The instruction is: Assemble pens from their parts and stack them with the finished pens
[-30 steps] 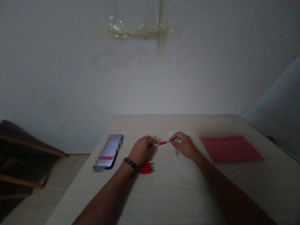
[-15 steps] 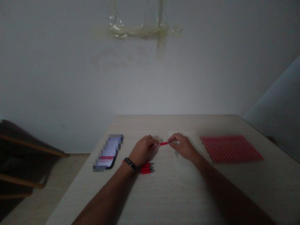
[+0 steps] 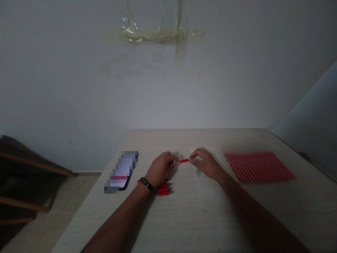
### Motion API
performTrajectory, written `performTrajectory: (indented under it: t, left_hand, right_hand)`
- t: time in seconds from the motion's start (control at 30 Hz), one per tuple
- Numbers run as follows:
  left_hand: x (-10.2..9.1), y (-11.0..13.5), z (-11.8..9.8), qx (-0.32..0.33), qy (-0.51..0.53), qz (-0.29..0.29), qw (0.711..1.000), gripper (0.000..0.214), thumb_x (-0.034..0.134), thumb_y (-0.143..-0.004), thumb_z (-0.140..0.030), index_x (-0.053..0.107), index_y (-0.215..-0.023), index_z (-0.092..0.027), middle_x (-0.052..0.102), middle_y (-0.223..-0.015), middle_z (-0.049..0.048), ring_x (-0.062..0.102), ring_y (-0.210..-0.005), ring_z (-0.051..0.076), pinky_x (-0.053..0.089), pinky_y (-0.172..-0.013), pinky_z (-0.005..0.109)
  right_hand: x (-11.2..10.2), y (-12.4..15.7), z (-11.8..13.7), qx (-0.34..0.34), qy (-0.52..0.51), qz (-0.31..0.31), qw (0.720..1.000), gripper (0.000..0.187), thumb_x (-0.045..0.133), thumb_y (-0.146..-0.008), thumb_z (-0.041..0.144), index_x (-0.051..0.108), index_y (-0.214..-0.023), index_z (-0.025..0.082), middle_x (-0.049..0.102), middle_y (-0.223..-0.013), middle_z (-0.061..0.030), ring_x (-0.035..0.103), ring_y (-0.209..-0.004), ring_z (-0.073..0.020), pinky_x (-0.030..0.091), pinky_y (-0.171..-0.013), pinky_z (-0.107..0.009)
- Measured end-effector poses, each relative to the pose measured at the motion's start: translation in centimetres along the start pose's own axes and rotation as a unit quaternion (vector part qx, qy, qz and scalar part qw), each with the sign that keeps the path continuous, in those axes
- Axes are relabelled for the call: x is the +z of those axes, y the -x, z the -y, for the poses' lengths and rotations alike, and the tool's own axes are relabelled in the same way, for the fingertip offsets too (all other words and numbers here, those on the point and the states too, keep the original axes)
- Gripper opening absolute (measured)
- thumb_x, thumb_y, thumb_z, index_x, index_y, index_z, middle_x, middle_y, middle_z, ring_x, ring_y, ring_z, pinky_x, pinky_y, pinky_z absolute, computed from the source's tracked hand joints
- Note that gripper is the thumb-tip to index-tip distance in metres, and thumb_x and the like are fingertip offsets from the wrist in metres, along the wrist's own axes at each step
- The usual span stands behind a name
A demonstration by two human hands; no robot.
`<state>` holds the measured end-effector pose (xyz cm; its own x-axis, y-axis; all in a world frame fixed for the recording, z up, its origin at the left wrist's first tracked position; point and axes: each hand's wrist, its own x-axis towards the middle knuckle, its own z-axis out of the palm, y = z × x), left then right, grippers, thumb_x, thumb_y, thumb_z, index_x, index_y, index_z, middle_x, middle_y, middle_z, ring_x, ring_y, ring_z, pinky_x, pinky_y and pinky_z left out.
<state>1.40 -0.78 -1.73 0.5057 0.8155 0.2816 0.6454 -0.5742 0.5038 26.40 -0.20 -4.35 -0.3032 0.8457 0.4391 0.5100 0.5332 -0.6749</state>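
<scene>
Left hand and right hand each pinch one end of a red pen, held level over the middle of the table. Compared with the earlier frame, the hands stand closer together and the pen's metal end is hidden in the right fingers. A small bunch of red pens lies just below the left hand; red rods lie side by side toward the right edge

The left forearm and right forearm are extended forward and angled inward, with the left hand and right hand held close together, fingers pinched inward.
</scene>
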Motion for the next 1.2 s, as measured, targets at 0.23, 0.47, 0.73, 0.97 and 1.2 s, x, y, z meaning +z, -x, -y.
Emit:
performTrajectory:
  t: [0.23, 0.47, 0.73, 0.97, 1.2]
  left_hand:
    - [0.1, 0.1, 0.3, -0.002, -0.003, 0.007, 1.0, 0.016, 0.058, -0.095, -0.023, 0.072, -0.104, -0.023, 0.064, -0.096, 0.0055, 0.058, -0.09, 0.018, 0.045, -0.079, 0.028]
    - [-0.3, 0.0, -0.2, 0.008, -0.001, 0.024, 1.0, 0.016, 0.059, -0.094, -0.024, 0.072, -0.103, -0.022, 0.064, -0.096, 0.0059, 0.058, -0.091, 0.019, 0.045, -0.08, 0.029]
    - [-0.3, 0.0, -0.3, 0.007, 0.011, 0.012, 1.0, 0.018, 0.057, -0.097, -0.029, 0.072, -0.103, -0.022, 0.064, -0.096, 0.0058, 0.058, -0.09, 0.019, 0.045, -0.081, 0.029]
    - [-0.4, 0.0, -0.1, 0.016, 0.011, 0.02, 1.0, 0.018, 0.056, -0.097, -0.027, 0.071, -0.105, -0.022, 0.063, -0.097, 0.006, 0.058, -0.091, 0.019, 0.045, -0.081, 0.029]
    - [-0.3, 0.0, 0.0, 0.023, 0.008, 0.018, 1.0, 0.018, 0.056, -0.096, -0.023, 0.071, -0.106, -0.022, 0.063, -0.097, 0.0061, 0.057, -0.093, 0.019, 0.045, -0.081, 0.029]
  right_hand:
    - [-0.1, -0.1, 0.0, -0.01, 0.012, 0.019, 1.0, 0.011, 0.069, -0.091, 0.028, 0.067, -0.083, 0.022, 0.067, -0.083, -0.0018, 0.057, -0.086, -0.0193, 0.042, -0.08, -0.033]
    - [1.1, 0.1, -0.5, 0.0, 0.041, 0.02, 0.999, 0.025, 0.057, -0.098, 0.031, 0.063, -0.075, 0.021, 0.063, -0.077, -0.0026, 0.056, -0.079, -0.0191, 0.041, -0.073, -0.033]
    - [-0.1, 0.1, -0.1, -0.006, 0.017, 0.033, 0.999, 0.015, 0.058, -0.097, 0.033, 0.066, -0.092, 0.022, 0.067, -0.09, -0.0044, 0.059, -0.09, -0.0204, 0.043, -0.082, -0.034]
    - [-0.6, 0.1, 0.2, -0.004, 0.011, 0.032, 0.999, 0.004, 0.068, -0.09, 0.023, 0.066, -0.087, 0.021, 0.065, -0.088, -0.0024, 0.059, -0.087, -0.0187, 0.044, -0.079, -0.032]
    - [-0.2, 0.0, 0.1, -0.033, 0.06, 0.052, 0.996, 0.027, 0.054, -0.1, 0.031, 0.064, -0.079, 0.02, 0.064, -0.078, -0.0034, 0.057, -0.08, -0.0194, 0.042, -0.075, -0.033]
